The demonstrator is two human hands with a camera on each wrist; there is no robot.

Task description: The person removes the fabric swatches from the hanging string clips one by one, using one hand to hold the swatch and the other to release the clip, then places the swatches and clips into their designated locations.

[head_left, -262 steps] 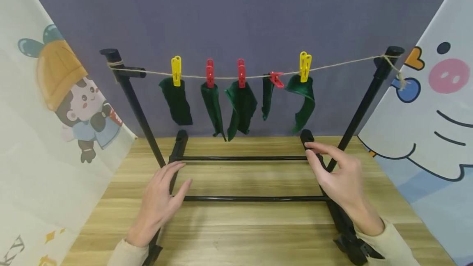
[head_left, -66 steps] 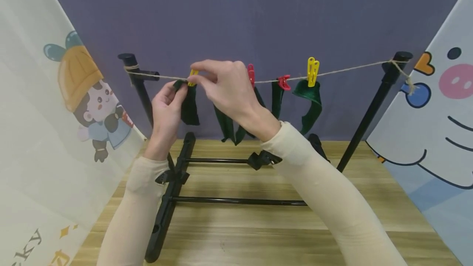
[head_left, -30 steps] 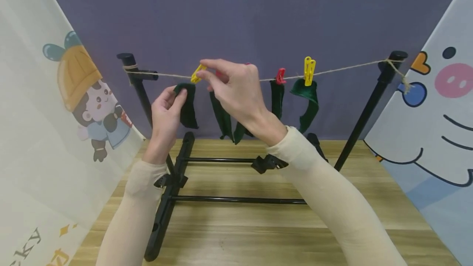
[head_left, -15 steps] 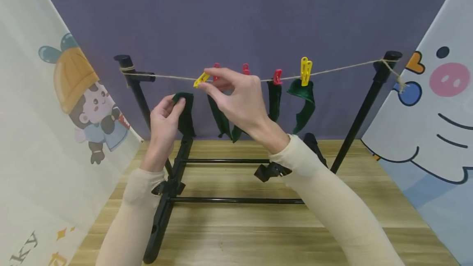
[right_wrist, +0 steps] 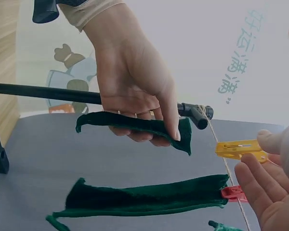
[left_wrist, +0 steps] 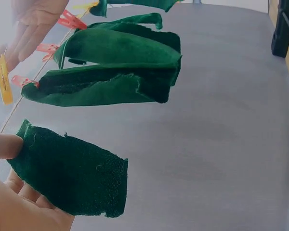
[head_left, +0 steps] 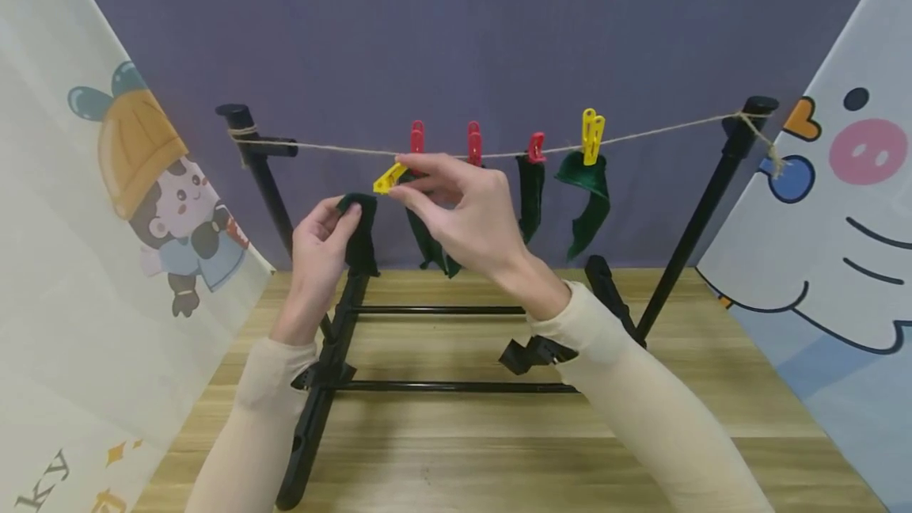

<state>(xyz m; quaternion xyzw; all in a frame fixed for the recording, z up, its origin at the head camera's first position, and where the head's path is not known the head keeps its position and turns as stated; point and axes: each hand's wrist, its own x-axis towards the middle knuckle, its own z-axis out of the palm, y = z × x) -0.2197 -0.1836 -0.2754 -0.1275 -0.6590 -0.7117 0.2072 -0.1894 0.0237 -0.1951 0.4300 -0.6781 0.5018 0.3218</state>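
My left hand [head_left: 317,248] pinches the top corner of a dark green cloth piece [head_left: 361,236] between thumb and fingers. The cloth hangs below the string, apart from it, and its flat face shows in the left wrist view [left_wrist: 77,173]. My right hand [head_left: 473,216] holds a yellow clothespin [head_left: 389,179] by its handle end, just under the string and right of the cloth. Nothing is clamped in that clothespin. Behind the right hand, a red clothespin [head_left: 417,137] holds another green cloth [head_left: 422,237], partly hidden.
A thin string [head_left: 328,148] runs between two black posts [head_left: 687,236]. Further along hang more green cloths under red clothespins [head_left: 474,141] and another yellow clothespin [head_left: 593,137]. The rack's black crossbars [head_left: 456,386] lie above a wooden table [head_left: 442,457]. Printed panels flank both sides.
Both hands rose from low, empty positions to the leftmost cloth. The yellow clothespin came off the string, freeing that cloth. Since then, both hands have lowered, bringing cloth and clothespin below the string.
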